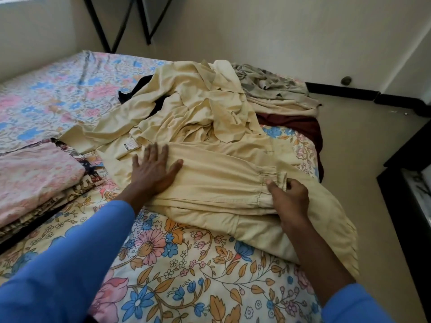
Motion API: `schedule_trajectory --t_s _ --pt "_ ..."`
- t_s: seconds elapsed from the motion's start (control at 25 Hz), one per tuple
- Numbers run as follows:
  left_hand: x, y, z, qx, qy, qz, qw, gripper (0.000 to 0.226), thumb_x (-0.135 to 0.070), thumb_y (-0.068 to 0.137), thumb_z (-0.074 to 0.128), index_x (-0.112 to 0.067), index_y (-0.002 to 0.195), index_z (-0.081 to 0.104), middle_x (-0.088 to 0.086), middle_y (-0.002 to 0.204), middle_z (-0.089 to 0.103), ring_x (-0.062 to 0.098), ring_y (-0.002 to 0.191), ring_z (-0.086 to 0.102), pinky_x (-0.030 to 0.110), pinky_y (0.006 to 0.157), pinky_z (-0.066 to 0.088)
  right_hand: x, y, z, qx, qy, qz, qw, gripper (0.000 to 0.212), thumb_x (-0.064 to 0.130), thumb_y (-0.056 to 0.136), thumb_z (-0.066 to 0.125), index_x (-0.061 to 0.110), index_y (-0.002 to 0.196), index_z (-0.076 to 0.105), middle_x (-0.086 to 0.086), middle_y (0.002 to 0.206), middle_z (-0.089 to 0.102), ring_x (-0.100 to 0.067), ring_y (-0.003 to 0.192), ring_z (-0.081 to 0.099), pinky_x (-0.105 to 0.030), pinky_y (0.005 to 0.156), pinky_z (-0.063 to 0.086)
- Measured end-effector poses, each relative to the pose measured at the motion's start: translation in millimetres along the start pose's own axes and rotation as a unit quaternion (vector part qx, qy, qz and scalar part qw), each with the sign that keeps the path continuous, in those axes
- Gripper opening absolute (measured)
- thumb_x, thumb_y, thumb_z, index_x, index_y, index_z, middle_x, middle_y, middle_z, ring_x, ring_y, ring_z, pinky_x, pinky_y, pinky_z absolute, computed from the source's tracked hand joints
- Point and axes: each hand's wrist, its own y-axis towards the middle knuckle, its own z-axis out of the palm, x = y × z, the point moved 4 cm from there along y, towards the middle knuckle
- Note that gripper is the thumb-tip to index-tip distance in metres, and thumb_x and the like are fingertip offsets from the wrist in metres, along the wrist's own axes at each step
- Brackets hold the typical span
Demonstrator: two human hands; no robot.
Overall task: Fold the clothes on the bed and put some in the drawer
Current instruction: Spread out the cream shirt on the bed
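A cream-yellow garment (219,180) lies partly folded on the floral bed (186,264), its far part crumpled. My left hand (154,171) presses flat on the folded part with straight, spread fingers. My right hand (289,201) pinches the stitched cuff end of the same garment near the bed's right edge. Behind it lie a grey patterned cloth (272,85), a maroon cloth (293,124) and a dark garment (137,89) partly buried under the cream one. No drawer shows clearly.
A stack of folded pink and patterned fabrics (35,183) sits on the bed at left. Beige floor (361,148) runs along the right side. Dark furniture (410,178) stands at the right edge. Black metal legs (130,22) lean by the far wall.
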Motion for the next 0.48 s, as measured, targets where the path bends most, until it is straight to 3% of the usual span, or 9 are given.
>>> schedule_trajectory --t_s 0.08,0.16,0.24,0.32,0.36,0.48 --pt "-7.5 -30.5 -1.9 0.011 -0.041 0.059 0.997 0.094 -0.086 0.091 0.007 -0.028 0.166 0.003 0.001 0.174 -0.008 0.021 0.16 -0.008 0.052 0.129 0.0 3.7 -5.2 -4.2 0.045 0.019 0.011 0.999 0.019 0.039 0.081 0.082 0.022 0.091 0.077 0.006 0.086 0.078 -0.019 0.088 0.074 -0.047 0.089 0.061" --pt "-20.6 -72.1 3.5 0.097 -0.055 0.153 0.982 0.089 -0.085 0.093 0.019 -0.036 0.165 0.005 -0.004 0.172 -0.009 0.02 0.159 -0.005 0.05 0.128 0.004 15.5 -18.7 -9.5 0.087 0.019 0.003 0.996 0.017 0.032 0.08 0.084 0.025 0.095 0.079 0.009 0.088 0.079 -0.015 0.089 0.075 -0.044 0.09 0.061" --pt "-23.8 -90.6 -5.5 0.162 -0.095 0.173 0.967 0.082 -0.078 0.095 0.034 -0.037 0.164 0.018 -0.004 0.173 0.005 0.023 0.158 0.014 0.049 0.127 0.018 39.8 -37.7 -10.1 0.09 -0.033 -0.04 0.995 0.027 0.026 0.079 0.083 0.026 0.105 0.077 0.01 0.094 0.078 -0.015 0.093 0.072 -0.041 0.091 0.059" --pt "-20.1 -82.0 -25.8 0.138 -0.231 0.124 0.955 0.064 -0.064 0.101 0.04 -0.028 0.154 0.046 0.001 0.162 0.042 0.021 0.14 0.047 0.04 0.113 0.039 74.3 -53.3 2.8 0.061 -0.11 -0.099 0.987 0.04 0.027 0.079 0.077 0.022 0.118 0.071 0.005 0.104 0.073 -0.02 0.097 0.068 -0.037 0.087 0.056" --pt "-14.3 -77.6 -32.5 0.11 -0.304 0.095 0.942 0.056 -0.06 0.104 0.041 -0.026 0.146 0.056 0.001 0.15 0.056 0.018 0.128 0.056 0.038 0.106 0.043 93.6 -61.3 17.3 0.051 -0.125 -0.122 0.983 0.043 0.029 0.08 0.075 0.019 0.121 0.069 0.002 0.106 0.072 -0.021 0.097 0.066 -0.033 0.082 0.053" --pt "15.0 -72.2 -35.9 -0.012 -0.415 0.017 0.91 0.051 -0.062 0.103 0.044 -0.024 0.122 0.072 0.0 0.112 0.074 0.024 0.105 0.069 0.044 0.096 0.055 138.6 -92.6 89.3 0.062 -0.163 -0.192 0.966 0.04 0.03 0.083 0.07 0.016 0.121 0.069 -0.003 0.108 0.07 -0.021 0.096 0.066 -0.027 0.074 0.049"
